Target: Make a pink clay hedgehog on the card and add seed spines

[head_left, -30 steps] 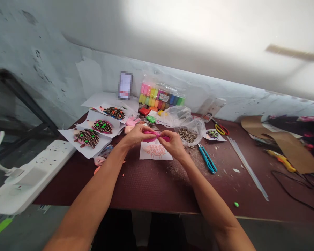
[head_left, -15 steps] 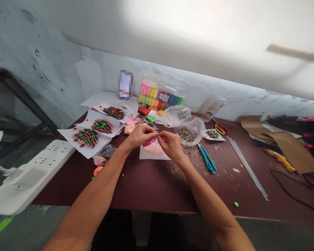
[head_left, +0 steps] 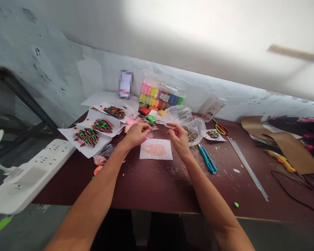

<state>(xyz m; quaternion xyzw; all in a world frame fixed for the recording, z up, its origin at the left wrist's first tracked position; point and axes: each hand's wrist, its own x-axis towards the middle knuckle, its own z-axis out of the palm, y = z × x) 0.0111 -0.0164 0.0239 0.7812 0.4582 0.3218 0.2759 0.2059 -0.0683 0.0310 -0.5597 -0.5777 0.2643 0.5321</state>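
Observation:
My left hand (head_left: 135, 135) is closed on a pack of bright pink modelling clay (head_left: 146, 138), its wrapper showing below the fingertips. Held apart from it, my right hand (head_left: 180, 140) pinches a small lump of pink clay (head_left: 176, 133), with its index finger stretched out. Between and below both hands lies a white paper card (head_left: 143, 155) with an orange hedgehog drawing (head_left: 157, 150). Just behind my right hand sits a clear plastic bag (head_left: 199, 125) of short brown stick pieces.
Finished hedgehog cards (head_left: 86, 137) lie at the left by a white power strip (head_left: 52, 164). At the back stands a multicoloured clay pack (head_left: 161, 96). A blue utility knife (head_left: 207, 158), scissors (head_left: 221, 129), glue sticks (head_left: 247, 167) and a yellow glue gun (head_left: 281, 159) lie to the right.
My hands have moved apart, the left a little left and the right a little right. The pink clay between them has separated, and the hedgehog drawing is now uncovered.

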